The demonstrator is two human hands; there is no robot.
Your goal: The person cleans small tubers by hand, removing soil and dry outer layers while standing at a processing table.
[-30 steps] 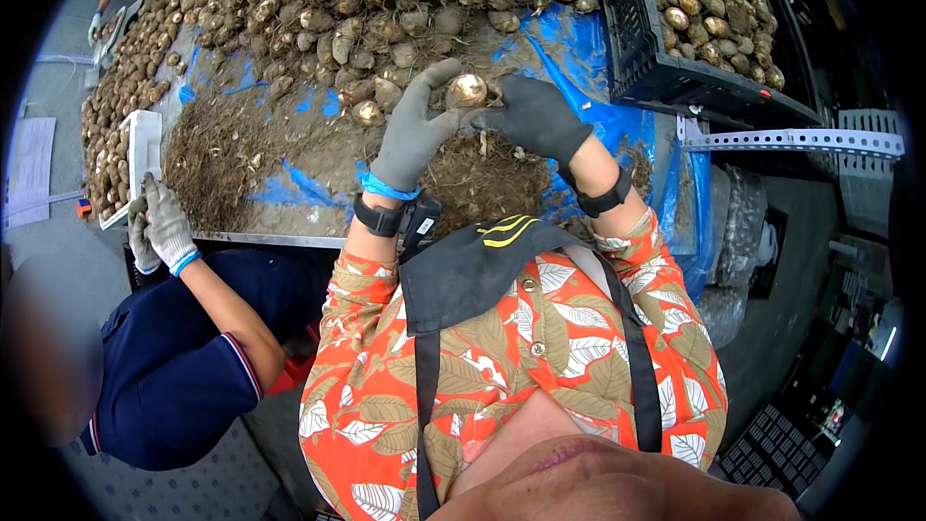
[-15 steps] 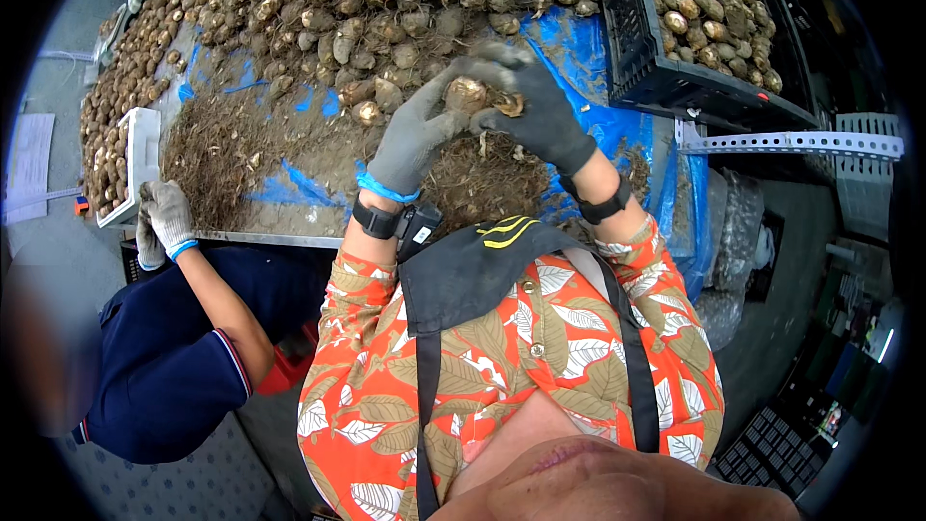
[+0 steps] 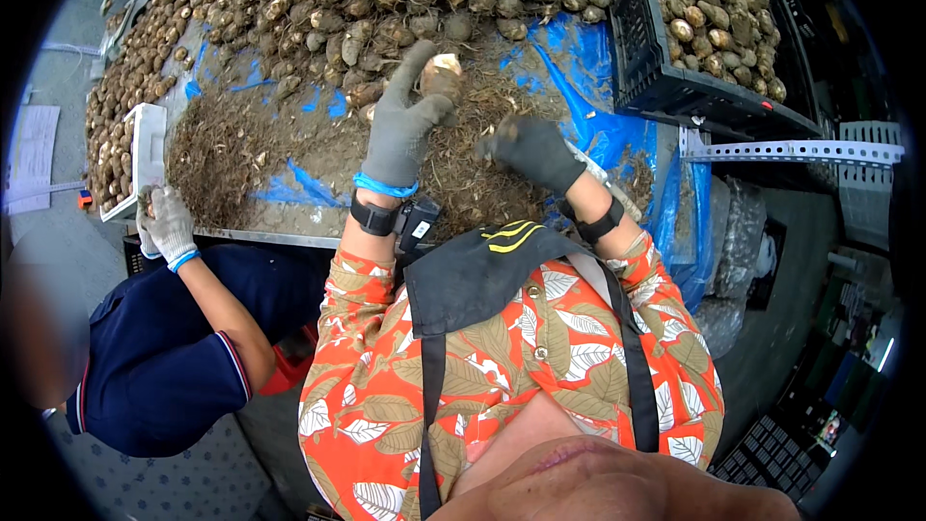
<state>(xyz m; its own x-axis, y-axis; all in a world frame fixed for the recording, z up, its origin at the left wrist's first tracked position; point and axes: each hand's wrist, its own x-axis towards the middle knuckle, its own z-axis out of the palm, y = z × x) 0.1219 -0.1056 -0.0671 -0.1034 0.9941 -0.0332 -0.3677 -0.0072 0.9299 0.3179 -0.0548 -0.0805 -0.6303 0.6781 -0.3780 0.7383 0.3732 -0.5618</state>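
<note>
Two gloved hands work over one surface (image 3: 323, 145) strewn with soil. The left hand (image 3: 394, 140), in a grey glove, grips one tuber (image 3: 442, 80) between thumb and fingers; the tuber is raised over the surface in front of a large heap of tubers (image 3: 386, 0), too many to count, its pale cut end uppermost. The right hand (image 3: 535, 152), in a darker glove, is apart from it with fingers curled narrow; whether anything lies within them cannot be told. Two mounds of brown root fibre are seen, one fibre mound (image 3: 473, 183) between the hands and one fibre mound (image 3: 222, 159) to the left. Blue sheeting (image 3: 588, 53) shows in several patches. At the right stands one black crate (image 3: 651, 87) filled with tubers; at the left, one white tray (image 3: 149, 150) bordering more tubers, with one co-worker (image 3: 164, 357) in navy, two pale gloves (image 3: 169, 222) just beside it.
</note>
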